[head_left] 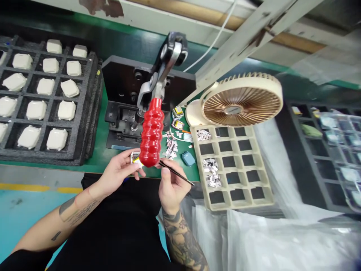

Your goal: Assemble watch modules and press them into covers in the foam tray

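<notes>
My left hand point(117, 171) holds a small white-framed part with a yellow piece inside point(135, 158) between thumb and fingers. Dark tweezers point(179, 175) are gripped in my right hand point(172, 184), just right of that part; the red handle point(152, 135) of a toggle clamp hangs over the space between the hands and hides the tweezers' tips. Behind the handle stands the black clamp fixture point(124, 116). Small white paper-like pieces point(170, 146) lie scattered on the green table point(98, 150), near a blue part point(188, 159) and two small yellow-and-white parts point(177, 117).
At the left, stacked black foam trays point(81, 124) hold several white housings point(56, 139). A beige fan point(242, 99) stands at the back right, behind a beige compartment tray point(222, 173) with white pieces. Plastic sheeting point(267, 237) and another dark tray point(317, 150) lie farther right.
</notes>
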Available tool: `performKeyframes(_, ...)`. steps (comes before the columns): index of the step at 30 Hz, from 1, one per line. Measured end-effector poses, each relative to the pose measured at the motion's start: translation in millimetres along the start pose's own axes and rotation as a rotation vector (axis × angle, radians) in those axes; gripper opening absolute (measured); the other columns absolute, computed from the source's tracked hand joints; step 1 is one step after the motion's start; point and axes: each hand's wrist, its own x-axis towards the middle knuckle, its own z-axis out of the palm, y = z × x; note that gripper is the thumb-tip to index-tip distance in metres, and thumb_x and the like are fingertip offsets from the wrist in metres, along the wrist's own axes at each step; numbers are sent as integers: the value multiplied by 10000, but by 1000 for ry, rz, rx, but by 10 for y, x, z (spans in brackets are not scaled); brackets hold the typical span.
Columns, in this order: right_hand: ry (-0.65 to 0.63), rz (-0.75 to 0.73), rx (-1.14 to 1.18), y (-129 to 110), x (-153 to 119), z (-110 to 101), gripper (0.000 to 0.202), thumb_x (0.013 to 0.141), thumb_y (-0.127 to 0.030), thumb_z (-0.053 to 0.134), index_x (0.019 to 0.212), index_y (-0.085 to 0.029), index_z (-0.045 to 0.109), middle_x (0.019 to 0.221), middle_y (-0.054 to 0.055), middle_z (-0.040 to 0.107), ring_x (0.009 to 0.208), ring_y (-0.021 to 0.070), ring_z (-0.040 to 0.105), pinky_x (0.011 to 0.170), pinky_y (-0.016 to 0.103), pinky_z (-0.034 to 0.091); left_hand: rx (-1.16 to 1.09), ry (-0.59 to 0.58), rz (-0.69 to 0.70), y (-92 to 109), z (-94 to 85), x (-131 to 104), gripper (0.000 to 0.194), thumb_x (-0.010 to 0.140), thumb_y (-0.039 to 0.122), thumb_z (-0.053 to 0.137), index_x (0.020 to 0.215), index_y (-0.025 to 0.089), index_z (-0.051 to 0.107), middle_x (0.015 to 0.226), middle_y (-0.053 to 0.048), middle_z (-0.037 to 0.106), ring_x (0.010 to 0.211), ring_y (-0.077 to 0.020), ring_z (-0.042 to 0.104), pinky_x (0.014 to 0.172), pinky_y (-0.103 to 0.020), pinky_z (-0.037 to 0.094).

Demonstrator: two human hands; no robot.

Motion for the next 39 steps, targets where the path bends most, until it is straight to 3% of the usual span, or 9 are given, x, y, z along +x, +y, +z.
performKeyframes(4, -37, -6, -4, 6, -8, -6, 153, 1037, -235, 713, 1154, -248, 811, 1108, 94, 798, 1018, 238, 802, 803, 387, 723, 78, 40, 62, -40, -3, 15, 699, 900, 267, 899, 1510, 169, 572, 1089, -104, 801, 792, -186, 761, 645, -265, 608)
performKeyframes(9, -95, 0, 75, 34, -25, 18, 240, 1026, -171, 716, 1201, -296, 823, 1132, 74, 801, 1062, 225, 787, 838, 369, 714, 190, 41, 111, -68, -27, 3, 500, 1010, 344, 786, 1443, 153, 623, 988, -93, 805, 799, -202, 781, 675, -287, 640)
performKeyframes(13, -122, -45, 74, 20, -24, 45, 275, 1015, -144, 720, 1208, -307, 829, 1147, 75, 816, 1087, 239, 787, 889, 405, 705, 214, 30, 119, -65, -44, -4, 460, 998, 343, 810, 1397, 170, 660, 1062, -100, 813, 849, -200, 793, 749, -302, 667)
performKeyframes(16, -129, -71, 35, 14, -36, 53, 280, 1011, -138, 717, 1212, -297, 830, 1136, 78, 831, 1089, 255, 798, 940, 448, 698, 183, 47, 141, -83, -50, 8, 433, 1015, 368, 787, 1373, 157, 667, 1030, -102, 813, 836, -206, 797, 700, -291, 662)
performKeyframes(20, -95, -134, -14, 6, -60, 49, 303, 1005, -118, 702, 1235, -282, 814, 1039, 71, 836, 953, 245, 815, 839, 425, 709, 142, 107, 155, -143, -36, 31, 439, 965, 349, 833, 1317, 146, 667, 984, -98, 812, 816, -228, 805, 616, -272, 640)
performKeyframes(25, -179, -247, -130, -32, -39, 45, 350, 952, -70, 751, 1212, -290, 832, 1125, 85, 837, 974, 269, 824, 831, 457, 715, 173, 155, 158, -190, 17, 39, 365, 974, 321, 788, 1279, 150, 686, 867, -48, 772, 697, -176, 744, 588, -250, 610)
performKeyframes(28, -220, -223, -122, -39, -26, 73, 343, 966, -55, 721, 1204, -281, 820, 1089, 74, 848, 966, 262, 835, 842, 454, 721, 202, 171, 165, -194, 24, 36, 387, 980, 331, 769, 1310, 146, 690, 862, -42, 746, 680, -159, 704, 589, -249, 591)
performKeyframes(39, -166, -132, -89, 101, -72, 112, 281, 984, -93, 718, 1179, -266, 822, 1070, 83, 847, 945, 262, 838, 861, 464, 732, 299, 151, 128, -206, -11, 16, 463, 1014, 321, 711, 1437, 139, 660, 775, -11, 668, 650, -143, 618, 607, -250, 546)
